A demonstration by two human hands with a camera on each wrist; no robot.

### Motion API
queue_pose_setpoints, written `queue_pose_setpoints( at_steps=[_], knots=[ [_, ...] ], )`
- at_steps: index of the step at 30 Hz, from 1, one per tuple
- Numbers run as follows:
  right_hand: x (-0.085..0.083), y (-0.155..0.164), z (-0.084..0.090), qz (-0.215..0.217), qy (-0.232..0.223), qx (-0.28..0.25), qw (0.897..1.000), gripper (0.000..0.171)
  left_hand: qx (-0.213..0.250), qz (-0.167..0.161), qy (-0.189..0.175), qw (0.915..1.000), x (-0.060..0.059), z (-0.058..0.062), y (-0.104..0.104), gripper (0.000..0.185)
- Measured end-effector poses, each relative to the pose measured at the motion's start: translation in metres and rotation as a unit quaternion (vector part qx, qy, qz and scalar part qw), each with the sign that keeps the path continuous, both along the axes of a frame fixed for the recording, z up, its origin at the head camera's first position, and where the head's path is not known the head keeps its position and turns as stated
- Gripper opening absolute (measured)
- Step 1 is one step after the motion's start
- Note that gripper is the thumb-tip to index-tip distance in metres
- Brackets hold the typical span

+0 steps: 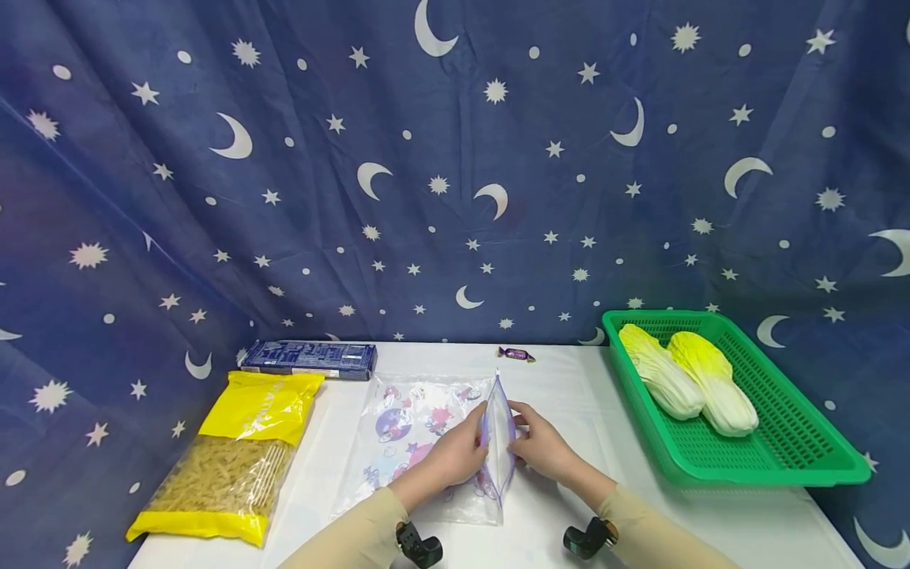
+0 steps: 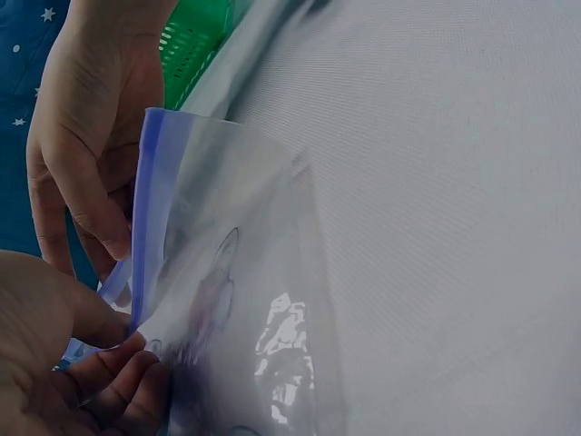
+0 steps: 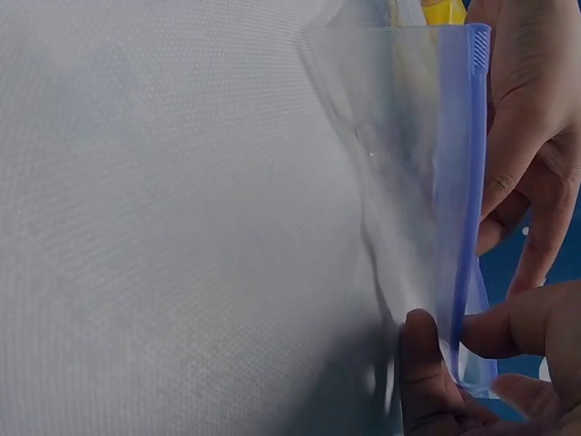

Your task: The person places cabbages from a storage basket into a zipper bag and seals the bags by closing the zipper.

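Observation:
A clear zip bag (image 1: 415, 442) printed with cartoon figures lies on the white table (image 1: 554, 395). Its right edge, the blue zip strip (image 1: 498, 419), is lifted upright. My left hand (image 1: 465, 452) pinches the strip from the left and my right hand (image 1: 535, 446) pinches it from the right, near its lower part. In the left wrist view the zip strip (image 2: 150, 200) stands between the left hand (image 2: 64, 363) below and the right hand (image 2: 86, 145) above. In the right wrist view the right hand (image 3: 481, 363) pinches the zip strip (image 3: 465, 200) at its foot, with the left hand (image 3: 536, 136) behind it.
A green basket (image 1: 782, 442) at the right holds two napa cabbages (image 1: 686, 379). A yellow pasta bag (image 1: 235, 458) lies at the left, a blue box (image 1: 309, 359) behind it. A purple candy (image 1: 516, 354) sits at the table's back edge. A starry blue curtain (image 1: 426, 158) hangs behind.

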State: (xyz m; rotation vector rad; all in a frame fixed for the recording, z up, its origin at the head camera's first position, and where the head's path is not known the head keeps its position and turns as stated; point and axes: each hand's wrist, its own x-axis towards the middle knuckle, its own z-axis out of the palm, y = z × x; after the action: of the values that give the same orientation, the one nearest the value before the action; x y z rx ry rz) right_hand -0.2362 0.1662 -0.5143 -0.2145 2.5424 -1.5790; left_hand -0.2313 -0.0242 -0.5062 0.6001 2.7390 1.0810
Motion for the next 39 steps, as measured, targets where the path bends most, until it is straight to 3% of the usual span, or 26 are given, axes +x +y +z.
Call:
queue_pose_setpoints(
  at_steps=[5, 8, 14, 17, 22, 26, 32, 35, 39],
  knots=[
    [0.0, -0.003, -0.003, -0.011, 0.001, 0.007, 1.0, 0.062, -0.015, -0.006, 0.027, 0.9995, -0.001, -0.002, -0.001, 0.055],
    [-0.002, -0.004, -0.004, -0.016, -0.003, -0.005, 1.0, 0.058, -0.011, 0.004, 0.013, 0.9998, -0.002, -0.003, -0.003, 0.046],
    [-0.007, -0.004, -0.004, -0.029, 0.009, -0.003, 1.0, 0.059, 0.059, 0.025, -0.033, 0.9974, -0.011, 0.0, -0.008, 0.036],
    [-0.009, -0.004, -0.003, -0.037, 0.018, 0.013, 0.999, 0.061, 0.084, 0.029, -0.038, 0.9953, -0.016, 0.004, -0.01, 0.031],
    [-0.009, -0.004, -0.002, -0.045, 0.022, 0.019, 0.999, 0.064, 0.065, 0.02, -0.015, 0.9976, -0.015, 0.012, -0.018, 0.038],
    [-0.004, -0.004, 0.0, -0.06, 0.023, 0.02, 0.998, 0.066, 0.057, 0.01, -0.028, 0.9979, -0.011, 0.018, -0.024, 0.044],
    [-0.002, -0.001, 0.001, -0.072, 0.037, 0.026, 0.996, 0.065, 0.039, 0.003, -0.012, 0.9992, -0.01, 0.022, -0.029, 0.04],
    [-0.003, 0.001, 0.002, -0.081, 0.049, 0.045, 0.994, 0.065, 0.025, 0.005, 0.012, 0.9996, -0.011, 0.024, -0.03, 0.04],
    [-0.007, 0.006, 0.006, -0.096, 0.073, 0.077, 0.99, 0.065, 0.021, 0.01, 0.011, 0.9997, -0.015, 0.028, -0.033, 0.049]
  ],
)
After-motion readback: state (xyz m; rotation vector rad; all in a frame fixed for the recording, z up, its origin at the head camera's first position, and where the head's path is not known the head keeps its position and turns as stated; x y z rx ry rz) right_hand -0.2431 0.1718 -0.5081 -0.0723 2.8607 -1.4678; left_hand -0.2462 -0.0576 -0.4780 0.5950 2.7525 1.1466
